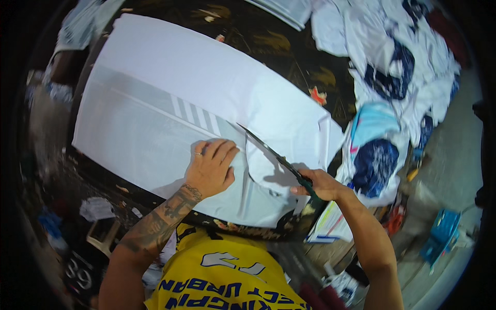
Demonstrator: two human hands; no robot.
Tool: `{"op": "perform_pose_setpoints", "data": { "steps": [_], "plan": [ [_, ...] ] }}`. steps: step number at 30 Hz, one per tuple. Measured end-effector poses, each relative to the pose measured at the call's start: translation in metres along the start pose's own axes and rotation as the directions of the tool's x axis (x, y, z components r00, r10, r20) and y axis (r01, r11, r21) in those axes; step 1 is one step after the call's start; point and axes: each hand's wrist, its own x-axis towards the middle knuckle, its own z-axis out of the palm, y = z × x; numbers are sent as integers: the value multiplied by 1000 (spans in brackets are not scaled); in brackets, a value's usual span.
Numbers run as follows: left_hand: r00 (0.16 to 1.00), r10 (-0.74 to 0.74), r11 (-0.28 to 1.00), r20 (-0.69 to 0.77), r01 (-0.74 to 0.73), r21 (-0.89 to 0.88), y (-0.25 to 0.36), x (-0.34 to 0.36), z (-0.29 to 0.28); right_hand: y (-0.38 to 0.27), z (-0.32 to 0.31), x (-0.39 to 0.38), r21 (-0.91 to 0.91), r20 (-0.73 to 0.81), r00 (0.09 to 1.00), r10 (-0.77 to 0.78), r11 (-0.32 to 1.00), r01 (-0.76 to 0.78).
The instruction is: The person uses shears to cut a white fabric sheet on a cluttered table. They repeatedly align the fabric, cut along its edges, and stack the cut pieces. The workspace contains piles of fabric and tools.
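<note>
1. A dark tabletop (268,41) marked with worn gold patterns fills the middle of the view, with scraps lying on its bare parts.
2. A large sheet of white fabric (170,88) lies flat across the tabletop, crossed by a thin pale line and a short band of diagonal grey stripes (196,114) near its middle.
3. A heap of white and navy garments (392,77) is piled at the right end of the tabletop, spilling toward a grey floor (454,155).
4. The person's left hand (211,168), a ring on one finger and the forearm tattooed, presses palm-down on the fabric just below the stripes, fingers held close together and flat.
5. The right hand (320,185) grips the green handles of a pair of scissors (274,157), fingers curled shut around them; the dark blades point up and left over the fabric, near the left fingertips.
6. A blue crate (442,232) sits on the floor at lower right.
</note>
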Motion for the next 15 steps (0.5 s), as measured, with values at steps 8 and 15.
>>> {"op": "perform_pose_setpoints", "data": {
  "steps": [8, 15],
  "plan": [
    [1000, 19, 997, -17, -18, 72, 1, -8, 9, -16, -65, 62, -229, 60, 993, -102, 967, 114],
    [1000, 2, 997, 6, -2, 79, 1, -6, 7, -46, -58, 71, -213, 21, 999, -26, 977, 30]
  ]
}}
